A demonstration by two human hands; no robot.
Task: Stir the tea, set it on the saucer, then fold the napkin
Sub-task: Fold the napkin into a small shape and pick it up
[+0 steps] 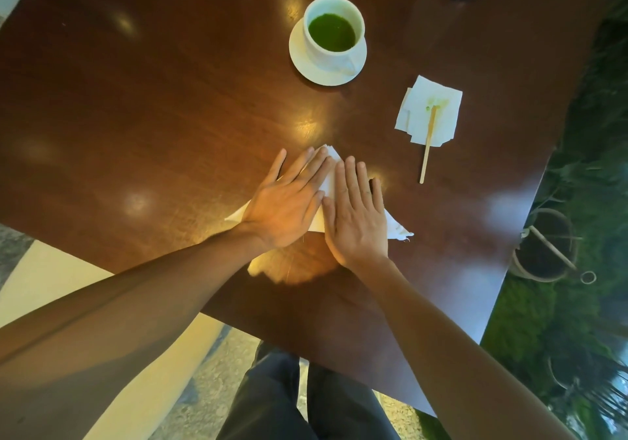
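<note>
Item one: our left hand (283, 203) and right hand (356, 213), both spread flat with palms down, grasping nothing, pressing the white napkin (328, 181) folded into a triangle on the dark wooden surface (153, 106). Item two, at 12 o'clock from the hands: cup (334, 33) of green tea standing on its saucer (306, 62). Item three, at 2 o'clock: wooden stirrer (427, 145) lying across a stained second napkin (430, 113).

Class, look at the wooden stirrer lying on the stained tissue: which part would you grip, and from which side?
Probably the bare near end of the wooden stirrer, approached from the person's side. That end juts off the stained tissue onto open table, while the far tip looks wet with green tea.
</note>
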